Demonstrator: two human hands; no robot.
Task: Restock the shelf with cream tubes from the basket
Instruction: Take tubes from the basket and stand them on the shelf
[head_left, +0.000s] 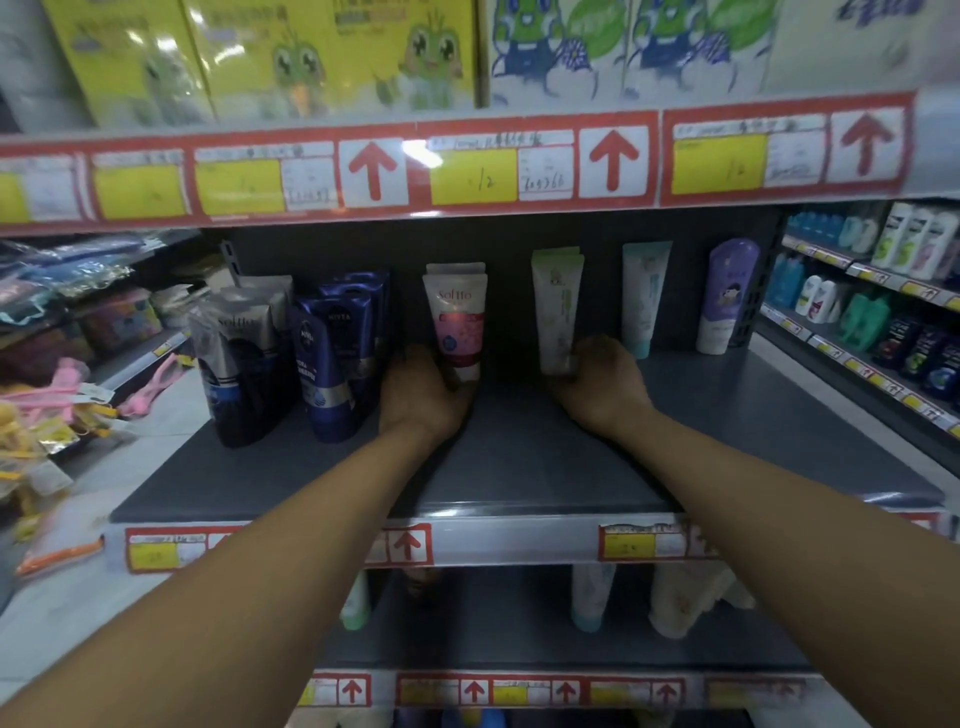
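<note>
On the dark grey shelf (519, 467) my left hand (421, 395) grips the cap end of an upright white-and-pink cream tube (457, 317). A second tube stands right behind it. My right hand (602, 384) holds the bottom of an upright white-and-green tube (558, 312), with another behind it. Further right stand a pale blue tube (644, 296) and a purple-topped tube (727, 296). To the left stand dark blue tubes (332, 364) and silver-black tubes (244, 358). No basket is in view.
A shelf above carries yellow and white-blue boxes (332, 52) behind a red price strip (467, 166). The shelf below holds several tubes (592, 597). Bottles fill the side shelves at right (883, 291); pink and yellow packets hang at left (57, 395).
</note>
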